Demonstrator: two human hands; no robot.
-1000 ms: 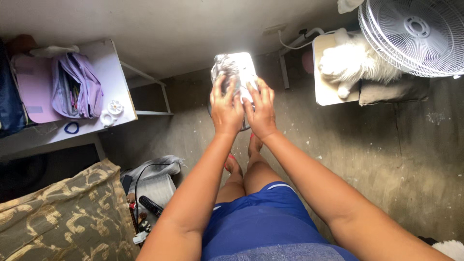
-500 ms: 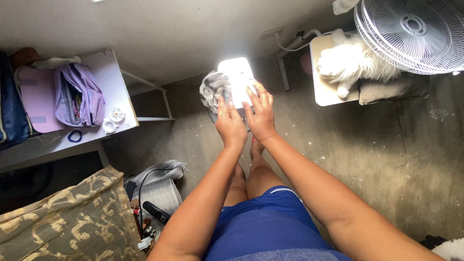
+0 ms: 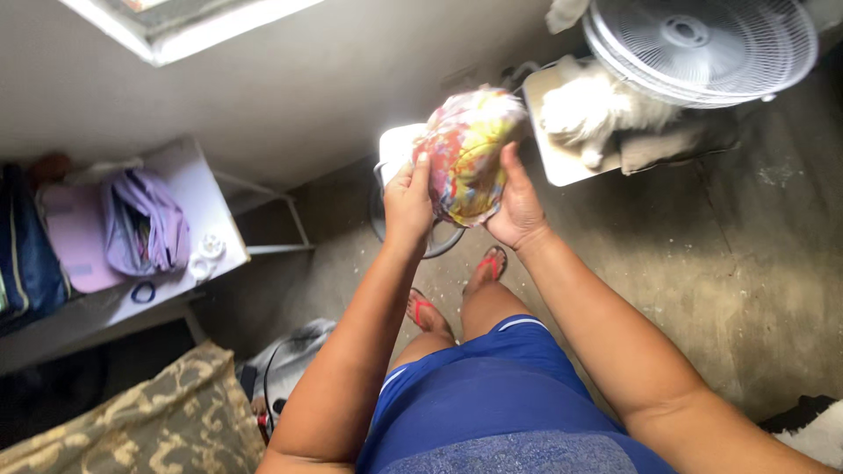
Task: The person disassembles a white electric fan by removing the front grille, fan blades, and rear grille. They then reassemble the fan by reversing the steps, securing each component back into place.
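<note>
Both hands raised in front of the body, clasping a bundled multicoloured cloth [image 3: 467, 154] between them. Left hand [image 3: 408, 204] on the bundle's 9 o'clock side, fingers curled against the fabric, thumb up along its edge; right hand [image 3: 516, 206] on the 3 o'clock side, palm cupped under and behind, fingers mostly hidden by the cloth. Bundle sits above both hands, toward 12 o'clock, long axis running from low at 7 o'clock up to 1 o'clock. Neither hand is clearly nearer; they grip it evenly. Behind it a bright white object [image 3: 399, 145], overexposed, cannot be identified. White fan [image 3: 702, 44] at 1 o'clock, cut by the top edge. White bench [image 3: 224, 241] with a purple bag [image 3: 145, 224] at 9 o'clock. Feet in red sandals [image 3: 492, 263] on the concrete floor [image 3: 746, 263].
</note>
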